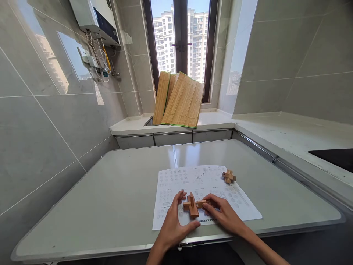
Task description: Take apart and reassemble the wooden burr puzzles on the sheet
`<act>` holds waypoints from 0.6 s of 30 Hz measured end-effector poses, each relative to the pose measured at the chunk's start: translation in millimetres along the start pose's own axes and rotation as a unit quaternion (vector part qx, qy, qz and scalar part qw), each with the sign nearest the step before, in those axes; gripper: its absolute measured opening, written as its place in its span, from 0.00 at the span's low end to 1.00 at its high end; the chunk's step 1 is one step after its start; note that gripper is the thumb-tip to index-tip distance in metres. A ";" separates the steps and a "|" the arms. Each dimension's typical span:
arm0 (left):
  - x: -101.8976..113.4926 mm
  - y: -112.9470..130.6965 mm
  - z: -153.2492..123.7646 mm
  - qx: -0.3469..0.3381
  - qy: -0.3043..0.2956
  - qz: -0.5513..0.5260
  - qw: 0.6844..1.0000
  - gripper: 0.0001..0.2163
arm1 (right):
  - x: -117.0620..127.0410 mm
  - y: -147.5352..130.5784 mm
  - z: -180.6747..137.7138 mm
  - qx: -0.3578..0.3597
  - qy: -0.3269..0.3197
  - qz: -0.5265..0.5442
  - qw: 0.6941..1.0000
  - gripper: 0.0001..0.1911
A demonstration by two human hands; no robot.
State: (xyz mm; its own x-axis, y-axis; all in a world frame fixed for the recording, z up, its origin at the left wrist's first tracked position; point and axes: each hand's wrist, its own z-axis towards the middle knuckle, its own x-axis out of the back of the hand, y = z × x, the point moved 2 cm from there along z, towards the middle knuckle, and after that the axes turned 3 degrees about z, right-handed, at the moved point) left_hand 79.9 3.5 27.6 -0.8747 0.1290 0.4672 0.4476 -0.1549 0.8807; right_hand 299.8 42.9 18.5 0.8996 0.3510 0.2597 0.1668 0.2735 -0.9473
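A wooden interlocking puzzle [194, 211] of crossed reddish-brown and lighter bars rests on a printed sheet [190, 178]. My right hand [222, 213] pinches the right end of its light sideways bar between thumb and fingers. Curved around the puzzle's left and near side is my left hand [176, 221], its thumb and fingers spread apart; no firm grip shows. A second wooden burr puzzle [228, 176], assembled into a knot of short blocks, sits at the sheet's upper right corner. Small diagrams and text cover the paper.
The sheet lies near the front edge of a pale folding table [110, 198]. Behind it, a folded bamboo mat [183, 101] leans against the window on a white counter [275, 127]. A water heater [96, 20] with hoses hangs on the left tiled wall.
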 end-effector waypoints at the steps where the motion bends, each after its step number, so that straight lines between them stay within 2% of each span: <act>1: 0.6 0.7 0.8 0.002 -0.002 -0.010 1.000 0.43 | -0.3 1.6 -0.5 0.000 0.001 0.004 1.000 0.17; 10: 3.2 14.8 1.9 0.020 0.016 -0.030 0.999 0.43 | 2.0 -1.1 0.3 -0.023 -0.022 0.028 0.999 0.18; 18: 2.3 8.5 8.0 0.001 0.038 -0.045 0.998 0.41 | 0.4 -0.2 2.6 -0.019 -0.013 0.031 0.999 0.19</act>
State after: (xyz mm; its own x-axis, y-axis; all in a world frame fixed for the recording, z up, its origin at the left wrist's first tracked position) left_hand 83.2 10.3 36.8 -0.9229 0.0674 0.3792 0.3671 -0.1439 0.9190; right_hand 299.1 45.3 19.4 0.8982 0.3895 0.2039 0.1262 0.2159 -0.9682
